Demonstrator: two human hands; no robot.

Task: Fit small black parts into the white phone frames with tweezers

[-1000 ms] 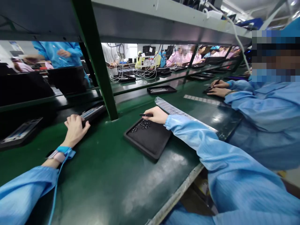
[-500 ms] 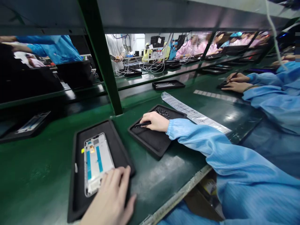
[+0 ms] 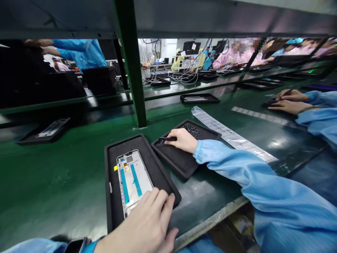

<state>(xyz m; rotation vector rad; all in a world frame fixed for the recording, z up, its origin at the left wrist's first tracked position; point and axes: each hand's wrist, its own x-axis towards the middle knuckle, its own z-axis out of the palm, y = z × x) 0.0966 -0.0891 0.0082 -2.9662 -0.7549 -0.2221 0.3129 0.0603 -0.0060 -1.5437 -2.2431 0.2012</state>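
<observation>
A silver phone frame (image 3: 137, 179) with two blue strips and a yellow tab lies in a black tray (image 3: 150, 161). My left hand (image 3: 150, 218) rests over the frame's lower end and the tray's right side, its fingers extended and slightly bent. To the right, my right hand (image 3: 183, 139) pinches a black tweezer-like tool (image 3: 167, 139) above a second black tray (image 3: 181, 165). Small dark parts (image 3: 193, 129) are scattered in that tray, just behind my right hand. The tool's tip is near a few small pieces at the tray's left edge.
Behind the second tray lies a clear strip sheet (image 3: 231, 135). A green post (image 3: 134, 77) rises from the bench. Other trays sit at the left (image 3: 44, 135) and back (image 3: 200, 98). A co-worker's hands (image 3: 292, 100) are at the right.
The whole view has shifted, so the bench items appear farther right. A watch and blue cuff now show at my left wrist. My right hand still holds the tool over the parts tray.
</observation>
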